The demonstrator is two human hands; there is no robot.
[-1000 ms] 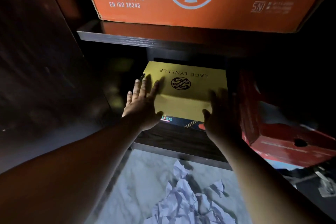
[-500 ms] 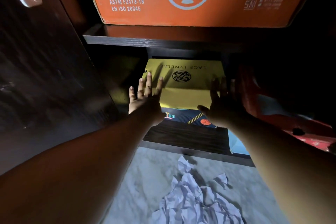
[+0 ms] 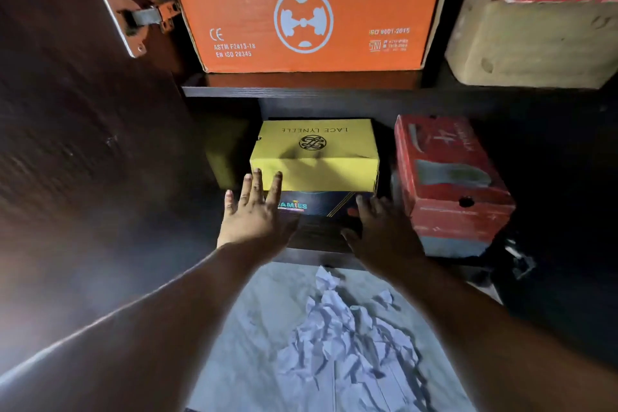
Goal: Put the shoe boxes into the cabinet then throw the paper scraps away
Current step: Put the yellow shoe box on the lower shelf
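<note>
A yellow shoe box [image 3: 316, 157] rests on a dark blue shoe box [image 3: 317, 206] on the cabinet's bottom shelf [image 3: 317, 252]. My left hand [image 3: 255, 211] hovers with fingers spread in front of the stack's left corner, holding nothing. Lower and to the right, my right hand [image 3: 381, 231] is open in front of the blue box. Neither hand grips a box. A heap of crumpled white paper scraps [image 3: 344, 338] lies on the marble floor between my forearms.
A red shoe box [image 3: 448, 184] stands right of the stack. On the upper shelf sit an orange box [image 3: 301, 20], a beige box [image 3: 531, 40] and red boxes above. The open cabinet door [image 3: 67, 144] with its metal hinge [image 3: 137, 17] is at left.
Both hands have drawn back from the yellow box's lid to the front of the stack. The camera has pulled back and tilted up, showing more of the upper shelf.
</note>
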